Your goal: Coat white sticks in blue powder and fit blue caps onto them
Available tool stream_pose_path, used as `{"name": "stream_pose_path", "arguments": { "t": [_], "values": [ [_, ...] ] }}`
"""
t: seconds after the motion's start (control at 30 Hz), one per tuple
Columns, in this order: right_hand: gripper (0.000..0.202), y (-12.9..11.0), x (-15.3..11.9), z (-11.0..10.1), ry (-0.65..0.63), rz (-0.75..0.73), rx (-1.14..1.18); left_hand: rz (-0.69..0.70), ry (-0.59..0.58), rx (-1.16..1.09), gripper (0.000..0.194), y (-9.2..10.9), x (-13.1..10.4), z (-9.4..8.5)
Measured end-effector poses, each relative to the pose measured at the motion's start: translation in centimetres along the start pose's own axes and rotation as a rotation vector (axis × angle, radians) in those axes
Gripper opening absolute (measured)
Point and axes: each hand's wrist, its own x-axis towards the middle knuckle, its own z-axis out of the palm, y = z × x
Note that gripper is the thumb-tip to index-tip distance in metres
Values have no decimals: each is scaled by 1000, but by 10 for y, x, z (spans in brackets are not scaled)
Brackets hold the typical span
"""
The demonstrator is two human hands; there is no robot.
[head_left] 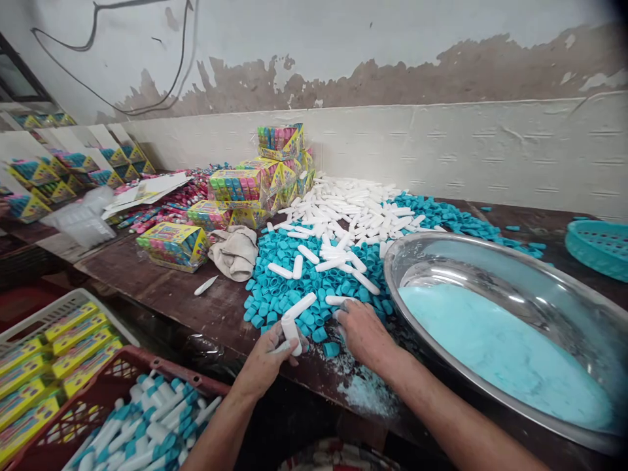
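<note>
My left hand [272,350] is closed around a small white plastic tube [291,335], held upright between thumb and fingers at the table's front edge. A second white tube [300,305] slants just above it, over the caps; I cannot tell whether the two touch. My right hand [363,330] is at the front of a heap of blue plastic caps [279,261], its fingers curled down and pressed together. What they hold, if anything, is hidden. Another white tube [338,300] lies at its knuckles. One loose blue cap [331,350] sits between my hands.
A steel basin [417,245] of pale blue powder stands right. White tubes [343,203] are heaped behind the caps. Packed boxes [174,245] and a cloth [234,252] sit left. A red crate [147,356] of capped tubes is lower left. A turquoise basket [596,248] stands far right.
</note>
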Motion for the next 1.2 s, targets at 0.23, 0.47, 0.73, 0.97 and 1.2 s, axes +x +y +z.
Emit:
{"name": "stream_pose_path", "arguments": {
  "t": [0.23, 0.47, 0.73, 0.97, 1.2],
  "values": [
    [24, -11, 20, 12, 75, -42, 139, 17, 16, -15, 23, -1, 4, 1],
    [11, 11, -8, 11, 78, 203, 1087, 20, -131, -137, 24, 4, -1, 19],
    [24, -1, -37, 5, 102, 171, 1157, -9, -177, -308, 23, -2, 1, 36],
    [35, 3, -55, 3, 90, 116, 994, 19, -224, -185, 22, 8, -1, 40],
    [16, 8, -54, 1, 266, 201, 1137, 40, -305, -117, 20, 15, -1, 45]
  ]
}}
